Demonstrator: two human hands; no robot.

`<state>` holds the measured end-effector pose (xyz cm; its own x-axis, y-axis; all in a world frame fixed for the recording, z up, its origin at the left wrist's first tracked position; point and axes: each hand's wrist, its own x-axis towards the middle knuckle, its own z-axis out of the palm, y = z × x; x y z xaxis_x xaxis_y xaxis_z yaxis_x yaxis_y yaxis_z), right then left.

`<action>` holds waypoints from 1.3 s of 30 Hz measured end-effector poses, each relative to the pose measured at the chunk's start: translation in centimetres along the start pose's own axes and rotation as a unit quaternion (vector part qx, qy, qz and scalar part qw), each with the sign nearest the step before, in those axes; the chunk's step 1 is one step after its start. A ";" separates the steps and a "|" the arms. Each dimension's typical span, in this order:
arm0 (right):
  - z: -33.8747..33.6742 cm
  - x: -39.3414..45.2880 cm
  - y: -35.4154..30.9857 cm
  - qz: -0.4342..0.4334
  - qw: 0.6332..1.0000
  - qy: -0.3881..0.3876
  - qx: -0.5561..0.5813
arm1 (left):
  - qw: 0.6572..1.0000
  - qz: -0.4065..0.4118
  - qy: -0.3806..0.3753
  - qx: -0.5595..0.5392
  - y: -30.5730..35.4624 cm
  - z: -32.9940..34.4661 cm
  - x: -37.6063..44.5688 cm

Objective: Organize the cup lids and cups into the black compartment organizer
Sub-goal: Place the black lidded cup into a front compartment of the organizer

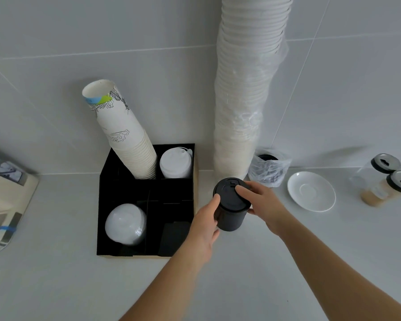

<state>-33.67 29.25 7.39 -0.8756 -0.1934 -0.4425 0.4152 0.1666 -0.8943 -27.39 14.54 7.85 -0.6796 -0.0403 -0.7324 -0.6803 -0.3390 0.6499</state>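
Note:
A stack of black lids [231,205] is held just right of the black compartment organizer [146,198]. My left hand [205,228] grips its left side and my right hand [262,203] grips its right side and top. In the organizer, a tilted stack of printed paper cups [123,133] fills the back-left compartment, white lids [175,163] sit in the back-right one, and clear dome lids [125,224] lie in the front-left one. The front-right compartment looks dark and bare.
A tall plastic-sleeved stack of white cups [243,96] leans on the wall behind my hands. A bag with black items [267,169], a white saucer [310,191] and two lidded jars [384,181] stand to the right. A machine [2,195] is at left.

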 end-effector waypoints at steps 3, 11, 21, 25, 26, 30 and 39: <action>0.0 0.3 0.0 0.000 1.000 -0.009 0.004 | 1.000 -0.010 -0.006 -0.026 -0.5 0.0 0.8; -0.1 0.7 0.2 0.024 0.999 -0.015 0.019 | 0.997 -0.044 -0.023 -0.066 -1.0 0.2 2.5; -1.7 0.8 1.8 0.048 0.996 -0.020 0.066 | 0.995 -0.086 0.013 -0.052 -1.1 0.7 3.5; -2.1 0.6 2.0 0.053 0.994 -0.019 0.089 | 0.993 -0.079 0.046 -0.074 -1.7 0.4 4.7; -2.2 0.4 2.2 0.055 0.994 -0.019 0.096 | 0.993 -0.077 0.050 -0.079 -1.7 0.4 4.9; -2.7 -0.3 2.7 0.055 0.992 -0.015 0.115 | 0.994 -0.077 0.038 -0.063 -1.5 0.8 4.8; -2.9 -0.9 3.0 0.057 0.990 -0.004 0.130 | 0.996 -0.058 0.061 -0.040 -1.0 1.6 3.9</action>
<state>-32.41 32.73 5.30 -0.8186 -0.1946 -0.5404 0.5607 -0.0665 -0.8254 -29.81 16.20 4.64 -0.5567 -0.1091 -0.8235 -0.7247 -0.4209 0.5456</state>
